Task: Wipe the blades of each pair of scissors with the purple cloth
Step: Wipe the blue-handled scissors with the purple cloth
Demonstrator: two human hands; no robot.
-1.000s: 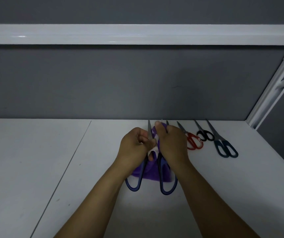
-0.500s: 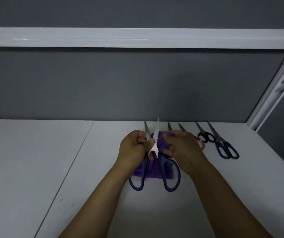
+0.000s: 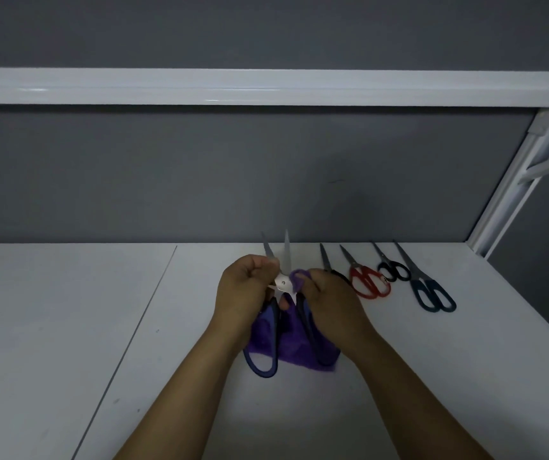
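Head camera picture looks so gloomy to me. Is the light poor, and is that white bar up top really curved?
Head view: dim overall, the grey wall nearly flat in tone. Head view: the white bar carries small glare streaks and bows, and the frame post leans, likely wide-angle distortion. Head view: the raised blades of the blue scissors look soft. Head view: the table is brightest between the forearms.

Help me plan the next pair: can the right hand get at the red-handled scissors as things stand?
Probably yes. The red-handled scissors lie flat on the table beside the right hand, nothing on them; one dark pair lies between. That hand pinches the purple cloth, though, so isn't free.
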